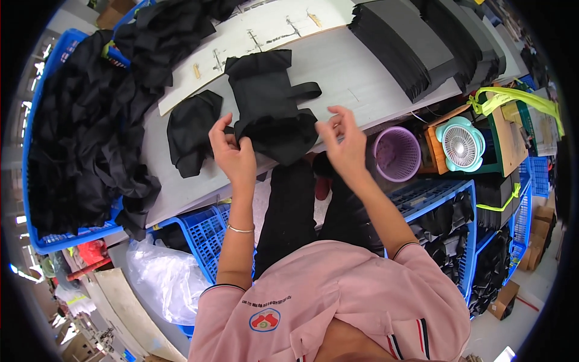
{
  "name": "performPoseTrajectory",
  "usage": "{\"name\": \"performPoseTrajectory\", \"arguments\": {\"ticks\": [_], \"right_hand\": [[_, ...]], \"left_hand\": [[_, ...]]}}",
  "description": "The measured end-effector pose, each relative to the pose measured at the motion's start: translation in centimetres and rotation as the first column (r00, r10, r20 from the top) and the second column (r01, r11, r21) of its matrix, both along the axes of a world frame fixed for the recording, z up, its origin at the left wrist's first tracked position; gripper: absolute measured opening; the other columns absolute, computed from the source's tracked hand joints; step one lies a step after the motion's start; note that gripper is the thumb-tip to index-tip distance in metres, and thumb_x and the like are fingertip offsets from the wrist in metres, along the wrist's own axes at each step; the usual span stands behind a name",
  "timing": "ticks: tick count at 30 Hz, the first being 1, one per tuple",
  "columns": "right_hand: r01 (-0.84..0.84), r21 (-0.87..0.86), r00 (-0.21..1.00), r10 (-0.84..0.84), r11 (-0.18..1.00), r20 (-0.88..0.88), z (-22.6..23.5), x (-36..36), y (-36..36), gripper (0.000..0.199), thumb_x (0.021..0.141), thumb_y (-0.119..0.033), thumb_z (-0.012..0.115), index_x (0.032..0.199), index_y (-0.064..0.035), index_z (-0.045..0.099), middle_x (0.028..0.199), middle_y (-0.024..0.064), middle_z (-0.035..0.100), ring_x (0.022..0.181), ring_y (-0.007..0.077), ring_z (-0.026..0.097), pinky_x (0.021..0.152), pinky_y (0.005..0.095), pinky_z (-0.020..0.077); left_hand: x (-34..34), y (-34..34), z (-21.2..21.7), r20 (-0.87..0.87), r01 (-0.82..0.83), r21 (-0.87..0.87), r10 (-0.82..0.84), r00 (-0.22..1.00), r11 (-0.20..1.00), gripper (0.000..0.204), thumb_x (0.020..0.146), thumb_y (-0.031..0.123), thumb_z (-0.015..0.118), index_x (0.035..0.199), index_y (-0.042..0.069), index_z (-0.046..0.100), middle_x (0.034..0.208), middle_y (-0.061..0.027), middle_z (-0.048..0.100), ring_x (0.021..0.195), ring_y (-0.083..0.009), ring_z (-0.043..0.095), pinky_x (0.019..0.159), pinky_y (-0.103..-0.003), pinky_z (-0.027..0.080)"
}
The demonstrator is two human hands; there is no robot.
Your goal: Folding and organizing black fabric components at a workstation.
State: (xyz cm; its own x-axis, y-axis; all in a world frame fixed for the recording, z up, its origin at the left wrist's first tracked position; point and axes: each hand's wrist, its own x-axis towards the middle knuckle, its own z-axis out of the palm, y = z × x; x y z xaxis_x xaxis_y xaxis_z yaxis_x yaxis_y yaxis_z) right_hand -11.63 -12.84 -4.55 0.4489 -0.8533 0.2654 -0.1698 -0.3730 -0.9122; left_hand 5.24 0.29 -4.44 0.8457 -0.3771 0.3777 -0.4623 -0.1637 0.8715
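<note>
A black fabric piece, sewn like a pouch [263, 96], lies on the grey table with its near end hanging over the front edge. A short black strap loop [306, 90] sticks out from its right side. My left hand [234, 154] pinches the pouch's near left corner between thumb and fingers. At the near right corner, my right hand [347, 145] has its fingers apart, close beside the cloth and holding nothing that shows. Left of the pouch, a second folded black piece [193, 133] rests on the table.
A blue crate [37, 163] heaped with black fabric stands at the left. Stacks of flat black sheets [404, 36] lie at the back right. A purple basket [397, 154], a teal fan [463, 145] and a blue crate of black pieces [434, 202] are at the right.
</note>
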Motion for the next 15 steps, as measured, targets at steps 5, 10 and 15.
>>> {"name": "performPoseTrajectory", "arguments": {"ticks": [5,10,15], "right_hand": [[0.024,-0.143,0.986,-0.047,0.989,-0.163,-2.9,1.0,-0.1,0.039,0.087,-0.021,0.072,0.119,-0.0064,0.056,0.076,0.0107,0.062,0.063,0.0270,0.061,0.062,0.0359,0.0491],[-0.206,-0.120,0.948,0.168,0.971,-0.270,-1.5,0.8,-2.7,0.038,0.086,-0.013,0.071,0.121,-0.0056,0.055,0.082,0.0154,0.063,0.071,0.0298,0.064,0.067,0.0374,0.0505],[0.076,-0.660,0.973,-0.201,0.747,-0.115,1.7,-1.9,-11.0,0.043,0.083,-0.012,0.073,0.123,-0.0089,0.056,0.117,0.0143,0.060,0.100,0.0316,0.063,0.075,0.0403,0.0517]], "left_hand": [[-1.9,-0.4,-1.2,-0.028,0.009,-0.017,-0.010,1.000,1.000,0.045,0.072,-0.009,0.064,0.114,0.005,0.065,0.110,-0.0035,0.059,0.068,-0.0102,0.047,0.061,-0.023,0.043],[-0.3,0.4,-3.0,-0.003,0.046,0.046,-0.046,0.999,0.998,0.019,0.078,-0.004,0.075,0.093,0.003,0.066,0.089,0.0028,0.056,0.071,-0.0052,0.047,0.062,-0.020,0.040],[0.1,-0.7,-2.0,-0.074,-0.019,0.021,0.020,0.997,1.000,0.025,0.081,0.000,0.075,0.104,0.003,0.064,0.099,-0.0001,0.059,0.069,-0.0087,0.048,0.064,-0.024,0.044]]}}
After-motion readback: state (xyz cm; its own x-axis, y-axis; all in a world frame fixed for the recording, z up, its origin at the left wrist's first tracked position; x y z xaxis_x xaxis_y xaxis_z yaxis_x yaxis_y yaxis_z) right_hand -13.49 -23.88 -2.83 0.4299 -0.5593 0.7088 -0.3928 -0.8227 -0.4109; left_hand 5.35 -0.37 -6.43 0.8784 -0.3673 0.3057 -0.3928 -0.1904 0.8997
